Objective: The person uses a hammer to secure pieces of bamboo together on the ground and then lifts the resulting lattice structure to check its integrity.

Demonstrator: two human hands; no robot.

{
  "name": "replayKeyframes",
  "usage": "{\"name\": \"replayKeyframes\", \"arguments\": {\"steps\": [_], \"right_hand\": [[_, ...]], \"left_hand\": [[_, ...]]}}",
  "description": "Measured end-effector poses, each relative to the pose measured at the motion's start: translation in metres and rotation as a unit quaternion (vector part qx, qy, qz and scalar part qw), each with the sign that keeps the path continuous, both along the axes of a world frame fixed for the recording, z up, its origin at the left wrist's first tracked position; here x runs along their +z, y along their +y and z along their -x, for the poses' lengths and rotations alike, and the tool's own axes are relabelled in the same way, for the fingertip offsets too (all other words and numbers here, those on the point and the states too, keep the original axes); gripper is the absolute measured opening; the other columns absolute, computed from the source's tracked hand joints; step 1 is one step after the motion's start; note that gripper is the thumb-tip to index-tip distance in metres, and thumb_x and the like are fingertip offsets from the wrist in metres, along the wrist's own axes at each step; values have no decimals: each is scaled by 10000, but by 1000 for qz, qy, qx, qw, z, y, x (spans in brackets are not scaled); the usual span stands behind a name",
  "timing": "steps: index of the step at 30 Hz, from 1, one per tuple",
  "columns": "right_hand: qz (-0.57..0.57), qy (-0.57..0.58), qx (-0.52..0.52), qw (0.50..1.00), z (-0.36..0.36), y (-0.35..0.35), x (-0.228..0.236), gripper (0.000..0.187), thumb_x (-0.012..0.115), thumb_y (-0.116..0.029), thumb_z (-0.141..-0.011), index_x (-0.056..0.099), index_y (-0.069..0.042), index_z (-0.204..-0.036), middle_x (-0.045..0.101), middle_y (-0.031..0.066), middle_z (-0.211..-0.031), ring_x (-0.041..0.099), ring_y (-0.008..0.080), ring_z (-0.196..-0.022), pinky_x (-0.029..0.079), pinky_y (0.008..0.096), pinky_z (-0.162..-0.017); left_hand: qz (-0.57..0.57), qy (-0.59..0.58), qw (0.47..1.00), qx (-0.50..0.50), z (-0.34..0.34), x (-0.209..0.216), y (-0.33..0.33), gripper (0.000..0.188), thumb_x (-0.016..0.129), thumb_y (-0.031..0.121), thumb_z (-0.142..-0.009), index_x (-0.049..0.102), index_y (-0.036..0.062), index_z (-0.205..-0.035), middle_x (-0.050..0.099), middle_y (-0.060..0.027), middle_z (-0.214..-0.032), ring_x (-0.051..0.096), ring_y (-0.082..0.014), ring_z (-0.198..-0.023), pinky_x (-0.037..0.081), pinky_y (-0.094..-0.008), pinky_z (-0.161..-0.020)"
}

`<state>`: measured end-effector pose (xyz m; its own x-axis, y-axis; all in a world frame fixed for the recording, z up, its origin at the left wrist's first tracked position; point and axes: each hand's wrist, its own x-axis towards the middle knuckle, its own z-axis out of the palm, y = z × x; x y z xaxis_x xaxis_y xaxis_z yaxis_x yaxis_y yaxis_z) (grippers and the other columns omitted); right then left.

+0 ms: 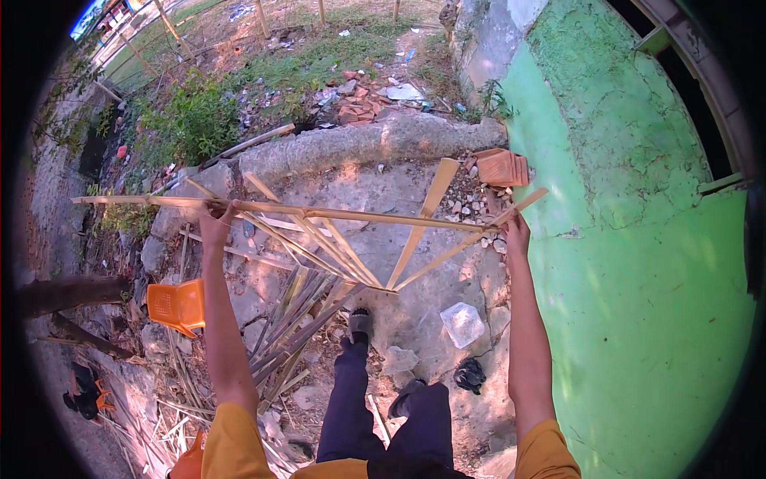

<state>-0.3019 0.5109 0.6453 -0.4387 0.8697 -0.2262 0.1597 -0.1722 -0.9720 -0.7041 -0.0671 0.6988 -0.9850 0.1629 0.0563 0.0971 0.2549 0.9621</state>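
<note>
Both of my hands hold up a frame of light bamboo strips (pixel 375 217) in front of me. One long strip runs across it from far left to right. Several thinner strips fan up from a low point near the middle. My left hand (pixel 218 222) is closed around the long strip at the left, where another strip crosses it. At the right, my right hand (pixel 516 234) grips the joint where the long strip meets a slanting one. Part of its fingers is hidden behind the strips.
Loose bamboo strips (pixel 291 327) lie heaped by my feet, with an orange plastic chair (pixel 177 303) to their left. A whitish plastic container (pixel 463 324) and a black bag (pixel 470 375) sit right of my feet. Reddish clay blocks (pixel 503 167) rest beside a green wall (pixel 638 319); a concrete ledge (pixel 351 152) lies ahead.
</note>
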Motion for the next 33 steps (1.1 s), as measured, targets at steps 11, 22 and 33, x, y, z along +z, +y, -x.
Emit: {"name": "replayKeyframes", "arguments": {"steps": [11,22,33], "right_hand": [[29,-71,-5,997,42,55,-27,399,542,-432,-1014,594,-109,-1243,650,17,-1066,631,137,-956,488,339,-825],[68,-82,22,994,122,147,-92,364,535,-428,-1017,605,-101,-1159,669,14,-1015,662,139,-889,532,304,-718],[129,-110,33,985,166,196,-125,410,532,-403,-1024,566,-69,-1260,652,45,-1085,658,151,-914,530,302,-783]], "left_hand": [[57,-91,994,-24,109,-10,101,450,838,200,-809,490,-14,-998,673,-116,-883,687,-161,-761,566,-276,-657],[281,-76,956,-32,179,-39,167,448,826,425,-792,682,10,-703,659,-55,-636,582,-111,-533,452,-272,-496],[257,-102,958,79,167,-51,189,587,846,350,-783,467,-17,-1041,659,-122,-866,684,-170,-667,569,-302,-544]]}}
